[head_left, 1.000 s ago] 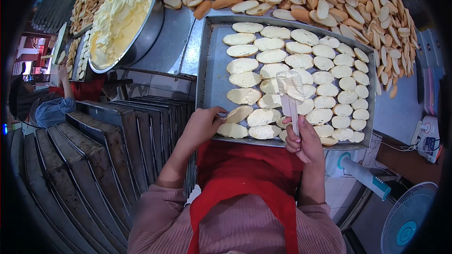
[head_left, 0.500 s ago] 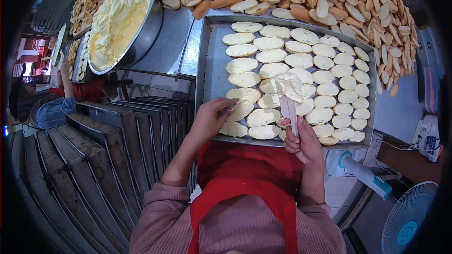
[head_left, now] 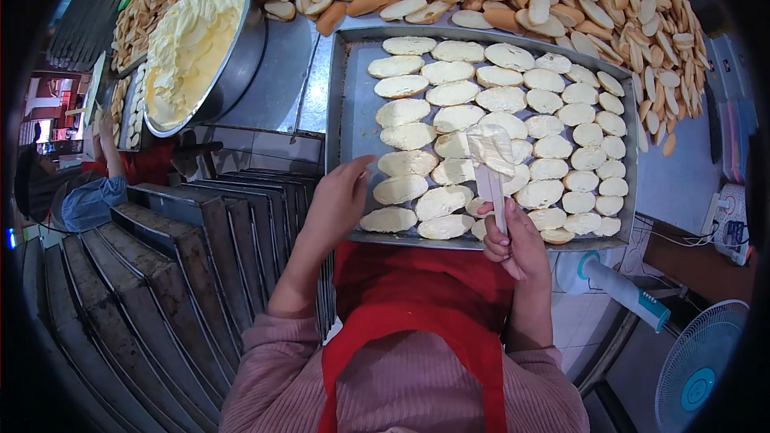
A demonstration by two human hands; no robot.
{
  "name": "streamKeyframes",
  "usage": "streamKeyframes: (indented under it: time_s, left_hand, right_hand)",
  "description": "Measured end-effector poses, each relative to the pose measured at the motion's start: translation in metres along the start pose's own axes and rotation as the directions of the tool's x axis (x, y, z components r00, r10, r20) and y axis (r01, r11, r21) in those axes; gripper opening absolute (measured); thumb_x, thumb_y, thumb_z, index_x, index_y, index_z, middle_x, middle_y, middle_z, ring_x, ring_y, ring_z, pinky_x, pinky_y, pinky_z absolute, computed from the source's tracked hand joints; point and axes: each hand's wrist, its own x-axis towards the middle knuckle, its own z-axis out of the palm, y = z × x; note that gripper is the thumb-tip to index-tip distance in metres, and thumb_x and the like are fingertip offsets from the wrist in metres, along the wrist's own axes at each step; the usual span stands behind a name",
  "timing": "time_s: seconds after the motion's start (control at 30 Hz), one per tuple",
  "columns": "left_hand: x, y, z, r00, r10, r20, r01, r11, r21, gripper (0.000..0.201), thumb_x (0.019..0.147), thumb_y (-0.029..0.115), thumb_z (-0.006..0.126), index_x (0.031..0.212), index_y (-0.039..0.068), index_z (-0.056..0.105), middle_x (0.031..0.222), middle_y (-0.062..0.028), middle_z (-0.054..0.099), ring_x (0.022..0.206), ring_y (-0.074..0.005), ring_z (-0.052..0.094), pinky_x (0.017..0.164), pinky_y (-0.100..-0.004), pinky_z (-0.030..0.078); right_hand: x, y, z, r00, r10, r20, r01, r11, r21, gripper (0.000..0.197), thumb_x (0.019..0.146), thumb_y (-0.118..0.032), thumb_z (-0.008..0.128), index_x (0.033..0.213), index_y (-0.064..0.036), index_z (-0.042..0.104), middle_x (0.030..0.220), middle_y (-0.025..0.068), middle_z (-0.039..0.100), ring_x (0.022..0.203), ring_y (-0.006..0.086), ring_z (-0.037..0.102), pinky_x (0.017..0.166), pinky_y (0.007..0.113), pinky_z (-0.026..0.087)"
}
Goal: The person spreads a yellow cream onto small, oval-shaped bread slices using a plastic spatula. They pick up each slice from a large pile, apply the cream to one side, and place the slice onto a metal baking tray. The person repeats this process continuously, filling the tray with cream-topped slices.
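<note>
In my right hand (head_left: 517, 244) is the handle of a flat spatula (head_left: 491, 184), its blade up and loaded with pale cream (head_left: 491, 148). The blade hangs over a metal tray (head_left: 353, 72) and hides some of the bread slices beneath. Rows of oval bread slices (head_left: 401, 136), their tops spread with cream, lie in the tray. My left hand (head_left: 337, 196) is over the tray's left rim, fingers stretched out and holding nothing. The nearest slice (head_left: 399, 190) lies just right of it.
A big steel bowl of cream (head_left: 196, 56) stands tilted left of the tray. Bread slices (head_left: 553, 0) are heaped behind. Upright metal trays (head_left: 160, 248) crowd the lower left. Another person (head_left: 88, 192) works at far left. A fan (head_left: 698, 377) stands at lower right.
My left hand has drawn back leftward from the slices to the tray's left rim. The right hand and the loaded spatula stay almost in place.
</note>
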Motion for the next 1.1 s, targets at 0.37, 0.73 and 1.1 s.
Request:
streamKeyframes:
  time_s: [0.37, 0.73, 1.1]
  left_hand:
    - [-0.056, 0.025, 0.003, 0.911, -0.412, 0.026, 0.401, 0.899, 0.179, 0.044, 0.093, 0.021, 0.050, 0.132, 0.005, 0.041, 0.065, -0.0187, 0.060, 0.062, -0.0392, 0.061, 0.057, -0.0483, 0.046]
    - [-0.029, 0.026, -0.002, 0.954, -0.296, -0.040, 0.295, 0.955, -0.018, 0.051, 0.093, 0.027, 0.051, 0.135, 0.002, 0.035, 0.105, -0.0235, 0.062, 0.086, -0.0376, 0.064, 0.075, -0.0454, 0.049]
    - [0.256, -0.054, -0.049, 0.873, 0.203, -0.443, -0.060, 0.947, 0.316, 0.023, 0.080, 0.009, 0.061, 0.102, 0.001, 0.064, 0.099, -0.0181, 0.064, 0.089, -0.0344, 0.062, 0.080, -0.0441, 0.049]
  right_hand:
    - [0.007, -0.001, 0.011, 0.999, 0.027, 0.024, -0.026, 0.999, -0.040, 0.043, 0.102, -0.035, 0.030, 0.112, 0.0009, 0.052, 0.058, -0.0040, 0.031, 0.044, 0.0033, 0.023, 0.040, 0.019, 0.022]
    - [0.001, 0.001, 0.008, 1.000, 0.015, -0.012, -0.015, 1.000, -0.012, 0.043, 0.101, -0.036, 0.032, 0.112, 0.0005, 0.052, 0.058, -0.0035, 0.032, 0.044, 0.0037, 0.024, 0.040, 0.019, 0.022]
    - [0.007, -0.013, 0.004, 0.997, -0.031, -0.075, 0.027, 0.998, -0.051, 0.042, 0.100, -0.041, 0.033, 0.110, -0.0052, 0.052, 0.056, -0.0030, 0.029, 0.041, 0.0057, 0.022, 0.038, 0.021, 0.021]
